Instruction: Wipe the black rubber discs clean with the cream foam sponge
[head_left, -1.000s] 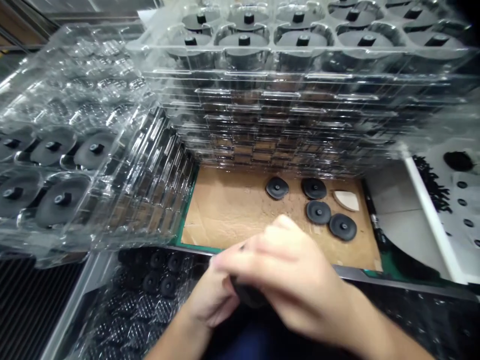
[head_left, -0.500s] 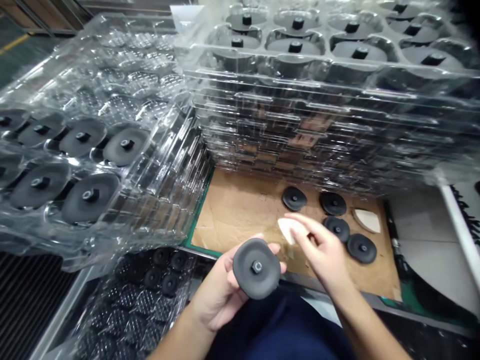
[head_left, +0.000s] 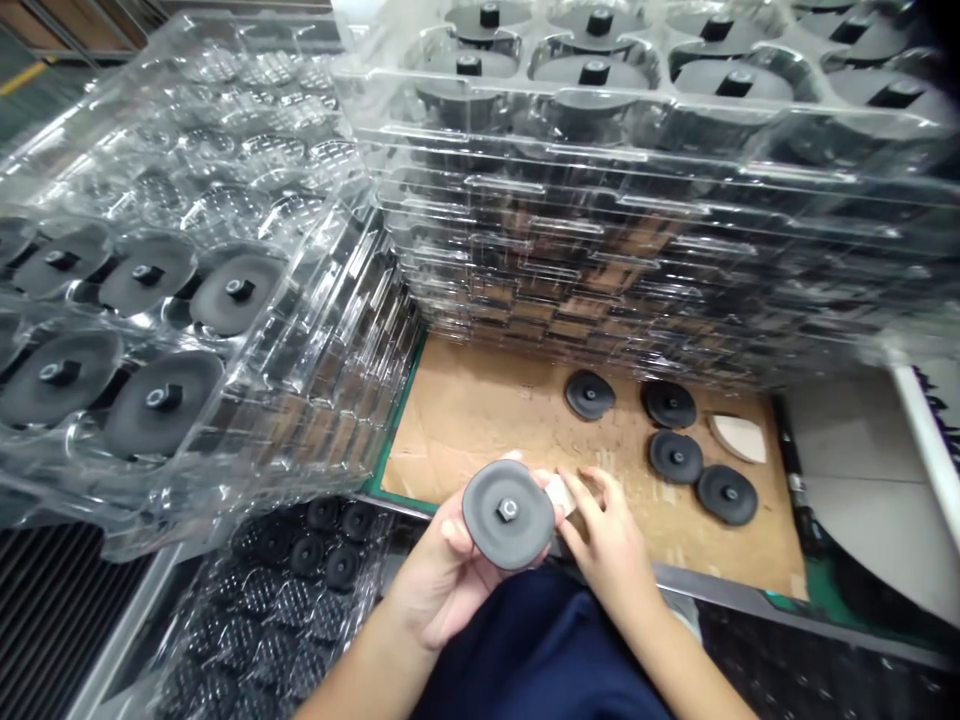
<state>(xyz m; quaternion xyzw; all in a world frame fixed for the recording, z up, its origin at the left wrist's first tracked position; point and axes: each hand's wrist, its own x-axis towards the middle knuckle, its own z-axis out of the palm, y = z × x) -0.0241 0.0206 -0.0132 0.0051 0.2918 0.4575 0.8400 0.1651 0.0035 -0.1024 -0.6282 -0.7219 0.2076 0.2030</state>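
- Head view: we see the left hand [head_left: 442, 570] clasped on a black rubber disc [head_left: 508, 514], fingers behind it and thumb at its lower left edge, the face with its small metal hex nut turned up toward us.
- The disc is held above the near edge of the bench, just in front of the cardboard sheet [head_left: 480, 420].
- The right hand [head_left: 611, 540] sits just beside the disc on its right, fingers pinched on a small white piece [head_left: 560, 493] that touches the disc's right rim; most of that piece is hidden behind the disc.
- On the cardboard beyond the hands lie four loose black discs [head_left: 675, 456], apart from both hands, with a white wedge-shaped pad [head_left: 739, 437] next to them on the right.
- A tall stack of clear blister trays [head_left: 637, 230] rises behind the cardboard, its top tray filled with black discs.
- A second stack of clear trays [head_left: 187, 300] leans on the left, its near pockets holding discs and its far pockets bare.
- Below that, at the lower left, another tray [head_left: 300, 580] holds smaller black parts.
- Nothing lies between the two hands and the disc; the tray stacks close in the cardboard at the back and the left.
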